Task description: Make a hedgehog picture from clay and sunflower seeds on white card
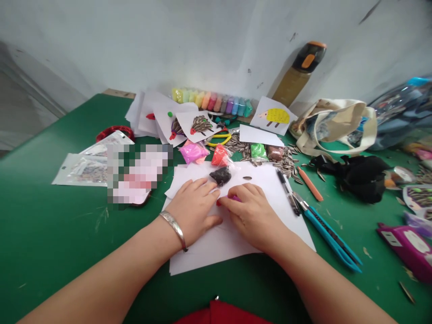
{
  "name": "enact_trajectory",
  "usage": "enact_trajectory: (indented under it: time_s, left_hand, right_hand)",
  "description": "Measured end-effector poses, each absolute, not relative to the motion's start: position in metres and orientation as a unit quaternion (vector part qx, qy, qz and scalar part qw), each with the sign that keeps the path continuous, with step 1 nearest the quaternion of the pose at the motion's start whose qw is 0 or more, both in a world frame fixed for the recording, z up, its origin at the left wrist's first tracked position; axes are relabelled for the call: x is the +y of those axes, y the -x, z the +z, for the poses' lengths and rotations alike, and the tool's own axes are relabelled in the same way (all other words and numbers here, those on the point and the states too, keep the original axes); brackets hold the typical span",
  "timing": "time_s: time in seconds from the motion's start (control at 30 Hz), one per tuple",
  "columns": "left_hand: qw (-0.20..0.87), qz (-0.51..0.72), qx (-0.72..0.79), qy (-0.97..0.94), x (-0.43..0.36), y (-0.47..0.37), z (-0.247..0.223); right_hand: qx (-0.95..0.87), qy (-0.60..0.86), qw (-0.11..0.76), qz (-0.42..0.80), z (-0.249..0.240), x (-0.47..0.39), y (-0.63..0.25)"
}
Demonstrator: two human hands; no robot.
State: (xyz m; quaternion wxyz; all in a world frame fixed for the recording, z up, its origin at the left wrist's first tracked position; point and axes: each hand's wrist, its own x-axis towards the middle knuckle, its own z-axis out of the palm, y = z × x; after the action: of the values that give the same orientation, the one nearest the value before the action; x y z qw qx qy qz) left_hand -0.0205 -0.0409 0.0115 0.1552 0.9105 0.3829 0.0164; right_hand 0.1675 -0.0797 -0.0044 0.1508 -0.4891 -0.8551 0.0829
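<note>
My left hand (195,210) lies flat on a stack of white paper (209,258), fingers stretched out and holding nothing. Its fingertips are close to a black clay packet (220,175). Curled over the same paper, my right hand (251,211) has its fingers closed round a piece of purple modelling clay (235,198), mostly hidden. A small red bit of clay (218,202) shows at its index fingertip, against the paper. One sunflower seed (247,177) lies on the sheet just beyond the right hand.
Pink (194,152), red (221,154) and green clay packets (258,151) lie behind the paper, near piled sunflower seeds (286,162). To the right are a pen (288,192) and a blue utility knife (329,234). A phone (138,175) lies left; a bottle (299,72) stands behind.
</note>
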Motion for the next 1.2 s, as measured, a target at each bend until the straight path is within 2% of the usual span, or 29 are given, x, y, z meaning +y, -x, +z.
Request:
enact_trajectory:
  time_s: [0.43, 0.67, 1.2]
  left_hand:
    - [0.154, 0.010, 0.385, -0.910, -0.041, 0.020, 0.012]
    - [0.163, 0.007, 0.379, -0.911, -0.040, 0.021, 0.012]
    - [0.148, 0.031, 0.376, -0.914, -0.041, 0.022, 0.009]
  right_hand:
    - [-0.865, 0.477, 0.151, 0.048, -0.005, -0.080, -0.167]
    - [-0.851, 0.489, 0.183, 0.055, -0.003, -0.080, -0.173]
    - [-0.848, 0.489, 0.183, 0.084, -0.003, -0.079, -0.176]
